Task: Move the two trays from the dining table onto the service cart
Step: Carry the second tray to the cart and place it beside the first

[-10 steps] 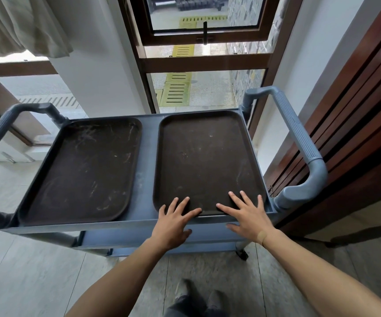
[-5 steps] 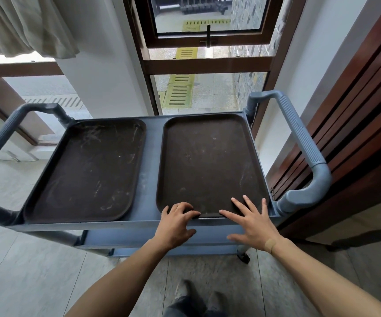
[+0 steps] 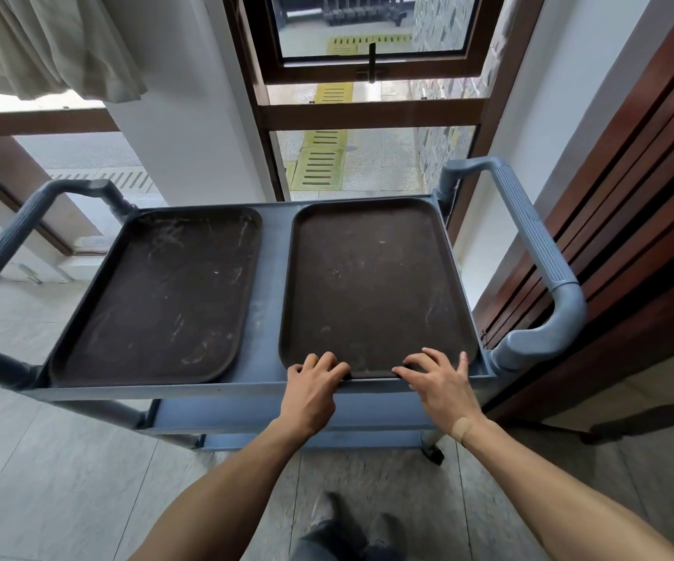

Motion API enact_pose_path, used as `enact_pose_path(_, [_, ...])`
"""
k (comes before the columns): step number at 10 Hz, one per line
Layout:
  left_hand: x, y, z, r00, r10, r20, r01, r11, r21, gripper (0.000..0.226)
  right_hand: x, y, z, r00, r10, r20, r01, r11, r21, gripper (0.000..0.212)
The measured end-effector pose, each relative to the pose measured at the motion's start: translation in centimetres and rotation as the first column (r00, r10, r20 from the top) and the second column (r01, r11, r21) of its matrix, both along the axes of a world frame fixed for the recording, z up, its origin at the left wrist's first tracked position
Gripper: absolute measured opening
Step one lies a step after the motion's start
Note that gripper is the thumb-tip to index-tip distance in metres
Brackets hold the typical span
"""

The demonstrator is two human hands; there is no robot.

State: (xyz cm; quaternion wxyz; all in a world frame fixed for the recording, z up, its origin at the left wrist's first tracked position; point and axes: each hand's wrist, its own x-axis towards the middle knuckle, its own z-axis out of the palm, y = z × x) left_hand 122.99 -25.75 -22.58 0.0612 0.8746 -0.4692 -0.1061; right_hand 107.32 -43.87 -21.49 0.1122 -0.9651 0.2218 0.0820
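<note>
Two dark brown trays lie side by side on the top shelf of the blue-grey service cart point(image 3: 270, 285). The left tray point(image 3: 157, 293) is scuffed with pale marks and nothing touches it. The right tray point(image 3: 372, 285) lies flat, its near rim at the cart's front edge. My left hand point(image 3: 311, 388) rests on that near rim with fingers loosely curled, thumb along the cart's edge. My right hand point(image 3: 440, 384) sits at the same rim further right, fingers apart, tips touching the tray. Neither hand lifts the tray.
The cart has ribbed handles at the left point(image 3: 7, 244) and right point(image 3: 537, 253) ends and a lower shelf. A wooden slatted wall point(image 3: 631, 204) stands close on the right. A window point(image 3: 367, 95) and white wall are behind. My shoes point(image 3: 351, 532) are on the tiled floor.
Both hands have slid back from flat on the right tray's surface to its near rim. My left fingers have curled. The trays have not shifted on the cart.
</note>
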Motion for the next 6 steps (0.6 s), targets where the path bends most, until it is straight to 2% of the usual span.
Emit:
enact_pose_path(1, [0.4, -0.1, 0.2, 0.999, -0.005, -0.036, 0.005, 1.0, 0.011, 0.033, -0.2, 0.1, 0.1, 1.0, -0.003, -0.002, 0.003, 1.0, 0.005, 0.044])
enact_pose_path(2, [0.8, -0.1, 0.6, 0.996, 0.0, -0.084, 0.004, 0.999, 0.04, 0.029, -0.6, -0.1, 0.0, 0.999, 0.026, -0.041, -0.026, 1.0, 0.007, 0.052])
enact_pose_path(3, [0.7, 0.4, 0.9, 0.992, -0.012, -0.122, 0.02, 0.998, 0.062, 0.048, -1.0, -0.1, -0.2, 0.996, 0.057, -0.069, -0.057, 0.998, 0.004, 0.071])
enact_pose_path(4, [0.7, 1.0, 0.9, 0.993, -0.021, -0.12, 0.027, 0.998, 0.052, 0.059, -1.0, -0.1, -0.3, 0.996, 0.036, -0.076, -0.035, 0.999, 0.017, 0.078])
enact_pose_path(5, [0.6, 1.6, 1.3, 0.992, -0.023, -0.125, 0.029, 0.999, 0.045, 0.065, -1.0, 0.0, -0.3, 0.996, 0.014, -0.083, -0.01, 0.999, 0.04, 0.08])
enact_pose_path(6, [0.8, 2.1, 1.9, 0.981, -0.024, -0.194, 0.029, 0.999, 0.02, 0.067, -0.3, -0.1, 0.2, 0.995, 0.0, -0.099, 0.008, 0.996, 0.089, 0.077])
